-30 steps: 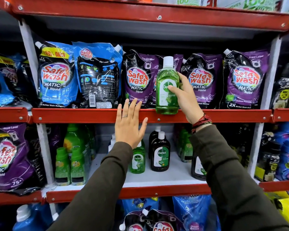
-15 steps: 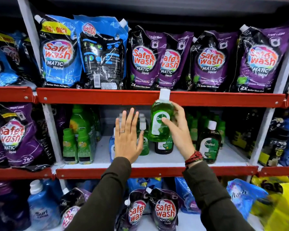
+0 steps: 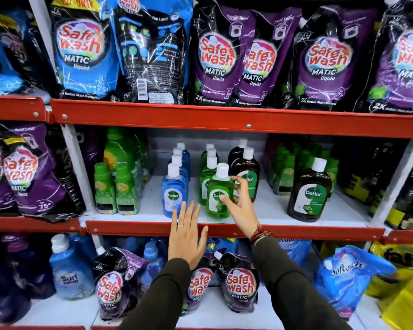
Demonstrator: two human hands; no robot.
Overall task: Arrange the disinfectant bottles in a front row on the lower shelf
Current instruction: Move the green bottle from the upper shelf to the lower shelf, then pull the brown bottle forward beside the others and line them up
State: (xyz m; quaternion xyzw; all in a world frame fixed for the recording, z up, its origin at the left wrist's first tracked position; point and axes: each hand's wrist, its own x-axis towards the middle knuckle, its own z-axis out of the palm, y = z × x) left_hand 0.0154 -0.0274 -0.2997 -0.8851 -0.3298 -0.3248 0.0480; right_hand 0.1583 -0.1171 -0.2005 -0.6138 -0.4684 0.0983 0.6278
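Observation:
A green disinfectant bottle (image 3: pixel 217 198) with a white cap stands upright at the front of the lower shelf (image 3: pixel 268 210). My right hand (image 3: pixel 240 206) holds it loosely, thumb on the label and fingertips at its right shoulder. More green bottles (image 3: pixel 206 173) line up behind it. To its left a blue bottle (image 3: pixel 174 195) heads a row of blue ones. Brown bottles (image 3: pixel 246 173) stand behind my right hand, and a larger brown bottle (image 3: pixel 310 194) stands alone to the right. My left hand (image 3: pixel 186 236) is flat and open over the shelf's red front edge (image 3: pixel 129 228), holding nothing.
Small green bottles stand at the shelf's left (image 3: pixel 116 186) and back right (image 3: pixel 285 172). Detergent pouches (image 3: pixel 215 58) fill the shelf above, under which a red beam (image 3: pixel 224 120) hangs low. Pouches and blue bottles (image 3: pixel 69 270) sit on the bottom shelf.
My right hand brought the green bottle down from the upper shelf's edge and stood it at the lower shelf's front. My left hand dropped with it. The view tilted downward.

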